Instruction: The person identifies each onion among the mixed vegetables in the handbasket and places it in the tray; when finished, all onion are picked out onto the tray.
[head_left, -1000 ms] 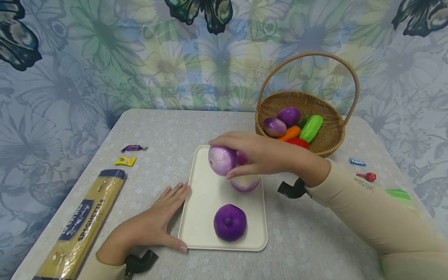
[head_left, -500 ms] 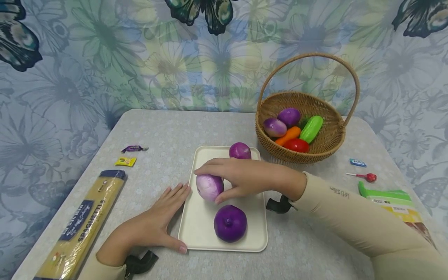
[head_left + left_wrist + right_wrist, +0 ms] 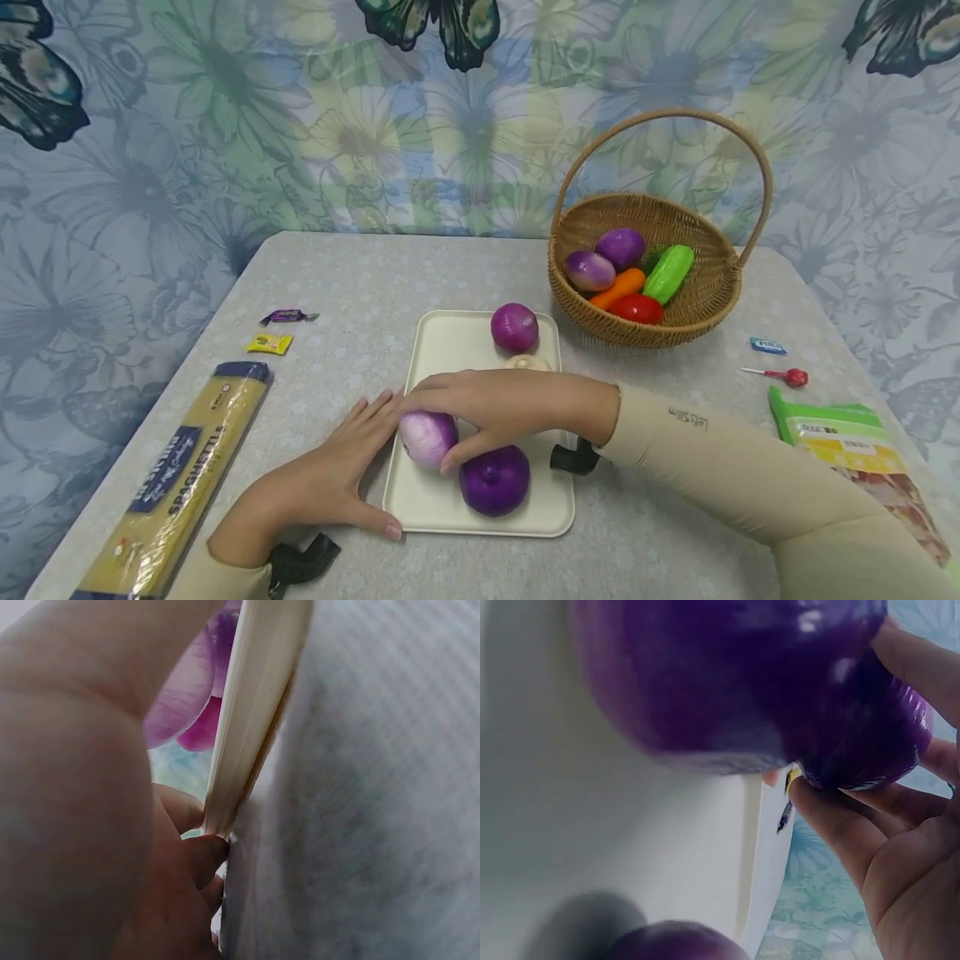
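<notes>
My right hand (image 3: 433,427) grips a pale purple onion (image 3: 422,443) low over the front left of a cream tray (image 3: 457,346). A dark purple onion (image 3: 494,480) lies right beside it. At the tray's back sits another purple onion (image 3: 514,327), and a pale one (image 3: 527,362) peeks out behind my wrist. My left hand (image 3: 352,458) lies flat on the table against the tray's left edge, fingers straight. The left wrist view shows the tray rim (image 3: 255,712) and a fingertip (image 3: 199,859) under it. The right wrist view is filled by the dark onion (image 3: 727,675).
A wicker basket (image 3: 705,308) with several toy vegetables stands at the back right. A spaghetti pack (image 3: 176,483) lies at the front left, with two wrapped sweets (image 3: 269,344) behind it. A lollipop (image 3: 787,377) and a green packet (image 3: 855,442) lie on the right.
My right hand has carried the pale purple onion from above the tray's back down to its front left. The two rear onions are now uncovered. The left hand has not moved.
</notes>
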Demonstrator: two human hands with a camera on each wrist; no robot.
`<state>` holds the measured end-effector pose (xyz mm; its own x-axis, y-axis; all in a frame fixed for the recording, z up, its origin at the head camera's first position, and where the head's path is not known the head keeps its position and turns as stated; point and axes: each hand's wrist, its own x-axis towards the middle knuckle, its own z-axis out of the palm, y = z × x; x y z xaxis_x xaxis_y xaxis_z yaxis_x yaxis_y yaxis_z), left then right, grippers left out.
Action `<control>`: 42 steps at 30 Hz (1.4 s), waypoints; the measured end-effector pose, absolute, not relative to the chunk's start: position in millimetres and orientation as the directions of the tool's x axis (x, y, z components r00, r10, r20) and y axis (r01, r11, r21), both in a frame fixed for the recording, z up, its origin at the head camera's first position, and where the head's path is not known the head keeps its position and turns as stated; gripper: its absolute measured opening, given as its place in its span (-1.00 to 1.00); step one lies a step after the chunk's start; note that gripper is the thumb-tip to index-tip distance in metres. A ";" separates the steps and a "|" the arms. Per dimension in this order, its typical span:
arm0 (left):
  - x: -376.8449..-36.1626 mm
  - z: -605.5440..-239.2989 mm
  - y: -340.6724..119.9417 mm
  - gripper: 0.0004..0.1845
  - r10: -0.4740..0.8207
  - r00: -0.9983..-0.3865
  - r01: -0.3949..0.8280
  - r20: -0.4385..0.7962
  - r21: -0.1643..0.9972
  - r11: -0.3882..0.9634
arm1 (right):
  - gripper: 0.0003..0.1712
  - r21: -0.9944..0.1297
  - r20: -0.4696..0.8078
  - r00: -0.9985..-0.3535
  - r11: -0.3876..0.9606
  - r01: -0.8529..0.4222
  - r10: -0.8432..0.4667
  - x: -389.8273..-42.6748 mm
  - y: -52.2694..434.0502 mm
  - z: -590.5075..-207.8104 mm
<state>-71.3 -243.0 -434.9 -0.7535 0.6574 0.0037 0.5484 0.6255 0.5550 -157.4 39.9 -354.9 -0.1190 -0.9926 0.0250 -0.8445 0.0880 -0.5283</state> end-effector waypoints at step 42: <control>-71.1 -434.4 -243.3 0.60 0.645 -0.764 0.542 -0.017 0.525 0.656 | -0.11 -0.510 -0.049 -0.266 0.253 -0.822 -0.963 -165.1 60.7 -362.9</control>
